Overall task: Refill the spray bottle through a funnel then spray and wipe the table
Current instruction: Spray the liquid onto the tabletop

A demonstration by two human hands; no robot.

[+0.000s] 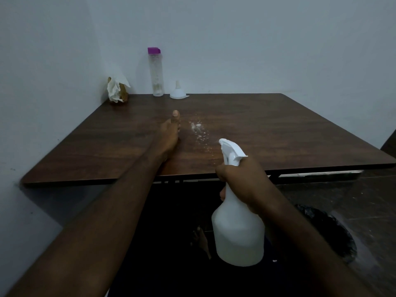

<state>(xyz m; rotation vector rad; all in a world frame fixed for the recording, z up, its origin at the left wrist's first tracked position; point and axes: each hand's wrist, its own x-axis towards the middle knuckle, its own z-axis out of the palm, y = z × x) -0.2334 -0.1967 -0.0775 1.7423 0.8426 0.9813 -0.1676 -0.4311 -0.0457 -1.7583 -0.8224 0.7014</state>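
My right hand [242,183] grips the neck of a white spray bottle [239,234], held at the table's near edge with its nozzle aimed over the tabletop. White droplets [199,130] speckle the middle of the dark wooden table [278,129]. My left hand [170,133] rests edge-down on the table just left of the droplets, thumb up, holding nothing. A white funnel [177,92] sits upside down at the back edge. Beside it stands a clear bottle [156,72] with a purple cap. A crumpled white tissue [115,90] sits in a holder in the back left corner.
The table stands in a corner, with walls along its back and left sides. A dark round bin [330,230] sits on the floor at the lower right. A bare foot [200,240] shows under the table.
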